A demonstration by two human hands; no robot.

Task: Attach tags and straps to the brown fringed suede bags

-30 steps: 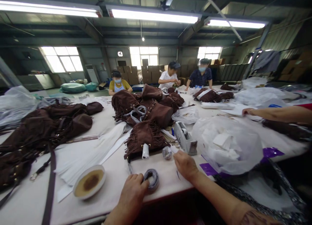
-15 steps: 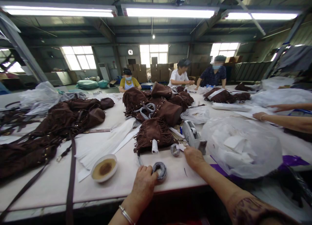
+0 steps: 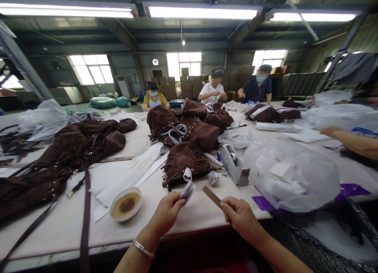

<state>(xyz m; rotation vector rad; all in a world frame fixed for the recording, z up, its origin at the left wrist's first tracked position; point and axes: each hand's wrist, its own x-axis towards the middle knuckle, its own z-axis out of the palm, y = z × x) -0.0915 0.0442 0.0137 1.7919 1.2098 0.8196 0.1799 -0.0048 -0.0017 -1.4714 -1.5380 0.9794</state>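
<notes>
My left hand (image 3: 167, 210) is closed on a rolled strap (image 3: 188, 190) in clear wrap, raised a little above the table and blurred. My right hand (image 3: 239, 214) pinches one end of a flat brown strip (image 3: 211, 195), which points toward the roll without touching it. Just beyond the hands lies a dark brown fringed bag (image 3: 187, 160) with a white-wrapped piece (image 3: 187, 174) at its near edge. A small wrapped roll (image 3: 213, 178) rests between that bag and a grey tape dispenser (image 3: 234, 166).
A bowl (image 3: 126, 204) with a brownish pad sits at left, by white paper sheets (image 3: 118, 174). Brown bags (image 3: 203, 133) are heaped mid-table; more bags and straps (image 3: 79, 143) cover the left. A large plastic bag (image 3: 291, 174) lies right. A co-worker's arm (image 3: 354, 141) reaches in; several people work opposite.
My left hand has lifted the rolled strap off the table and tilted it. My right hand has come back from beside the tape dispenser, holding the brown strip nearer the roll.
</notes>
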